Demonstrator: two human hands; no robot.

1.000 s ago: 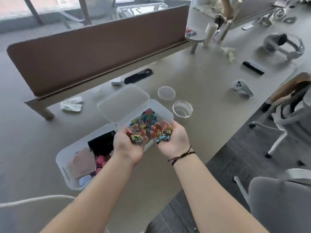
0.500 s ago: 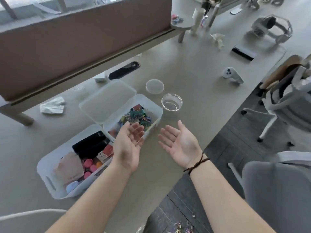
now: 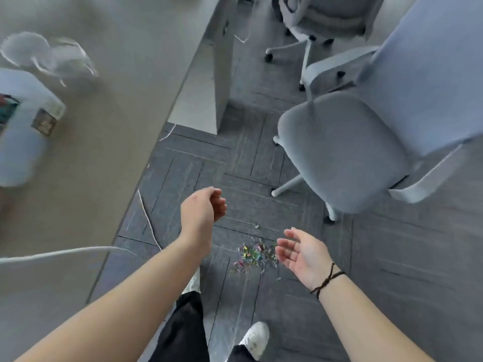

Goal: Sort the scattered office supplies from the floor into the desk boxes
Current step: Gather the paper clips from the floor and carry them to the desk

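Clips (image 3: 254,256) are lying in a small bright heap on the floor (image 3: 366,257), between my two hands in the head view. I am holding my left hand (image 3: 201,212) above them, fingers loosely curled around nothing, and my right hand (image 3: 300,253) palm up, fingers apart and empty. I am judging them light, stiff and slippery, likely to scatter, so scooping with both palms beats pinching. The desk (image 3: 104,126) is standing on my left, its boxes blurred.

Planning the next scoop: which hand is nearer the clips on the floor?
Right. The right hand, palm open, appears just right of the clips; the left hand appears up and to their left.
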